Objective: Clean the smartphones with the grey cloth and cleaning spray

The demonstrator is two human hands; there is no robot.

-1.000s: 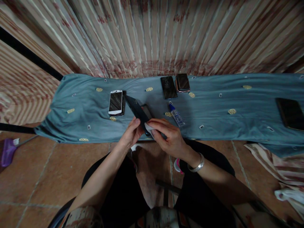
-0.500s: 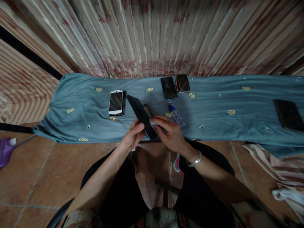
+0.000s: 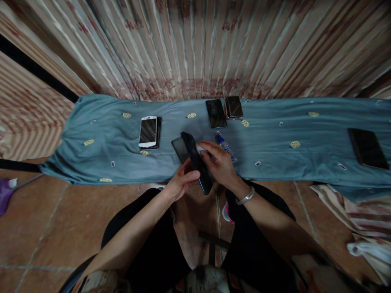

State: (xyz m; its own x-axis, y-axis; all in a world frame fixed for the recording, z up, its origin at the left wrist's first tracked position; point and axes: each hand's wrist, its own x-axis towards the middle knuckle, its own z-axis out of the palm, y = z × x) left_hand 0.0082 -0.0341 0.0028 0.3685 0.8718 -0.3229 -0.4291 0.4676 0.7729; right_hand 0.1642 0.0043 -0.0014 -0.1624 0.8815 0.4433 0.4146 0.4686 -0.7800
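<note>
Left hand [image 3: 183, 182] grips the lower edge of the black slab smartphone [image 3: 197, 162] at frame centre; right hand [image 3: 219, 162], fingers curled, presses a small white pad [image 3: 202, 148] onto it; no writing legible

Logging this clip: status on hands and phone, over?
Left hand grips dark phone low. Right hand presses pale wipe on it. Another phone on cloth just behind.

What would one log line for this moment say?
left hand: holds dark phone | right hand: presses white wipe on phone | under them: blue cloth | nearby: small bottle
</note>
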